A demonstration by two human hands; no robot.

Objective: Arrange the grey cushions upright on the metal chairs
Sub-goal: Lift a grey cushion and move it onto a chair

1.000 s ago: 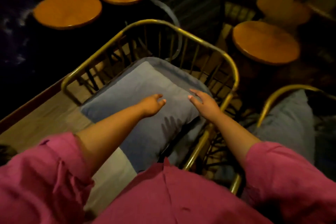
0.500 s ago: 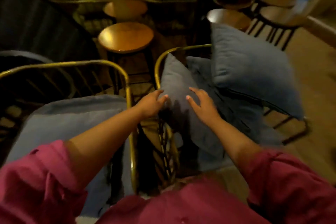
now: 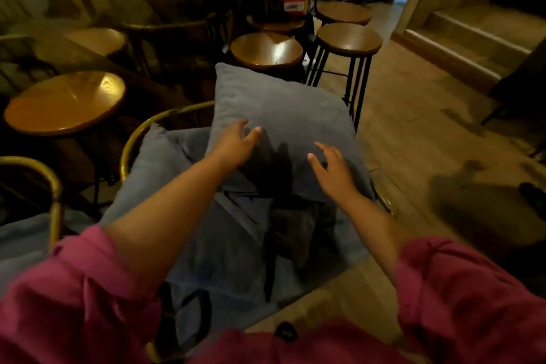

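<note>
A large grey cushion (image 3: pixel 280 115) leans tilted on top of a gold metal chair (image 3: pixel 139 133) in the middle of the head view. Under it lie two more grey cushions (image 3: pixel 165 162), crumpled against the seat. My left hand (image 3: pixel 239 145) rests on the top cushion's left part with fingers spread. My right hand (image 3: pixel 331 168) hovers over or touches its lower right part, fingers apart. Neither hand grips the fabric. At the far left stands a second gold chair (image 3: pixel 53 186) with a grey cushion (image 3: pixel 23 233) on its seat.
Round wooden stools (image 3: pixel 266 50) (image 3: pixel 348 37) stand right behind the chair, and round wooden tables (image 3: pixel 65 103) sit to the left. Wooden floor (image 3: pixel 428 133) runs along the right, up to steps (image 3: pixel 472 38) at the back right.
My view has swung right from the first chair to this one. Both hands left the flat cushion there and now reach onto the top cushion of the pile.
</note>
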